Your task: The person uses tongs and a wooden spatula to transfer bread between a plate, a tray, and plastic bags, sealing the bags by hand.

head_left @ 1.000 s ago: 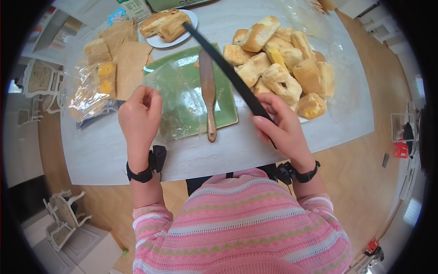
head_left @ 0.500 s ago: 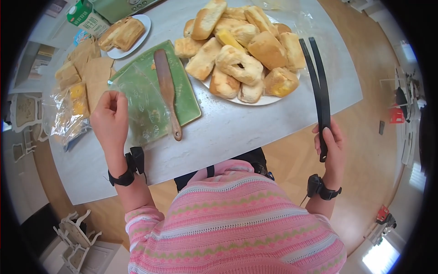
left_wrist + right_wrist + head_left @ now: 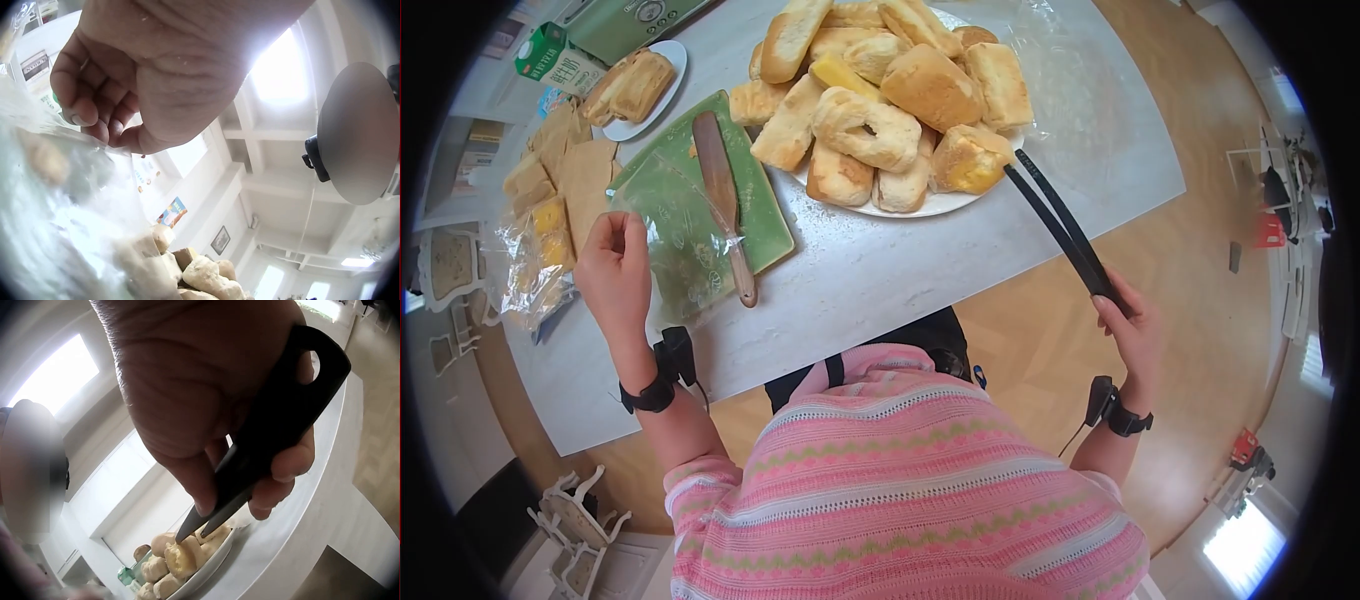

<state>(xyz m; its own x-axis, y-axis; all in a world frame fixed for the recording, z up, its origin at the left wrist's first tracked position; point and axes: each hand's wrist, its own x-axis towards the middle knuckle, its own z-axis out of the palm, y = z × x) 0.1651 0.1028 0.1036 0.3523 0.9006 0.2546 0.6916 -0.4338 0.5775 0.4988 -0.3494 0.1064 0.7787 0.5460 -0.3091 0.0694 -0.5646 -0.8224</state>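
My left hand (image 3: 615, 270) pinches the top edge of a clear plastic bag (image 3: 75, 206), which hangs over a green rectangular tray (image 3: 772, 225). On that tray lies a wooden spatula (image 3: 718, 175), its handle reaching past the near edge. My right hand (image 3: 1135, 325) grips black tongs (image 3: 1065, 235) by the handle end. Their tips are slightly apart, right at a yellowish bread piece (image 3: 972, 158) on the near right of the pile. The bread pile (image 3: 860, 120) fills a white plate (image 3: 945, 206); in the right wrist view the tongs point at it.
Bagged bread (image 3: 545, 245) and brown paper (image 3: 590, 180) lie at the left. Behind them are a small plate (image 3: 675, 65) with toasted bread, a green and white milk carton (image 3: 560, 62) and a green toaster (image 3: 625, 30). Crumpled clear plastic (image 3: 1065, 90) lies right of the pile.
The tongs swung from over the tray out to the right, then tipped left toward the bread pile. The left hand keeps hold of the bag. The head view has shifted rightward.
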